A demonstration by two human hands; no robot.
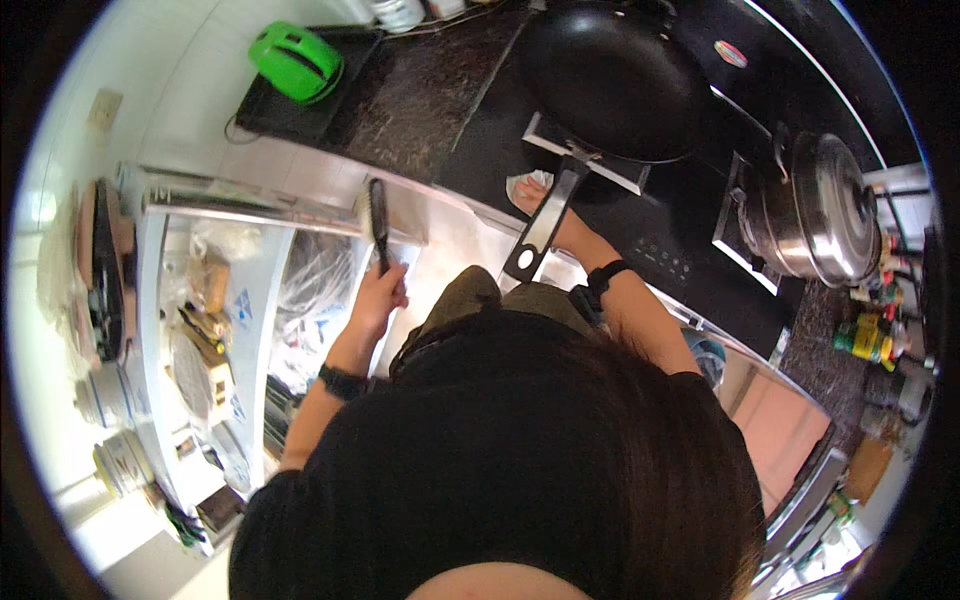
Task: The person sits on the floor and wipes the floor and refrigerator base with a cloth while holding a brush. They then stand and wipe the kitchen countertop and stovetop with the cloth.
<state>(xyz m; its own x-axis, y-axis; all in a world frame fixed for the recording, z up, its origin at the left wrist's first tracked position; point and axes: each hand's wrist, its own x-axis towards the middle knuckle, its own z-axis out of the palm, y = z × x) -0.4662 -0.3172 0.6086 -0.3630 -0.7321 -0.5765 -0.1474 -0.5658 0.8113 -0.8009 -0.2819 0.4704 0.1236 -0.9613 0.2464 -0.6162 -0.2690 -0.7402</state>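
My left hand [382,289] holds a long-handled brush [377,214] by its dark handle, bristles facing left, over the gap between the shelf unit and the counter. Under my right hand [535,196] is a pale cloth [519,191], pressed on the front edge of the black glass cooktop [622,232]. Just beside that hand, the handle of a large black wok [615,82] extends over the cooktop's front edge. The wok rests on a burner support. A lidded stainless steel pot [810,214] stands on the other burner at the right.
A bright green appliance [296,64] sits on a black tray [262,112] at the back left. At the left is a white shelf unit [154,285] with plastic bags and boxes. Bottles [866,339] crowd the counter at the far right, above an open-fronted cabinet [780,427].
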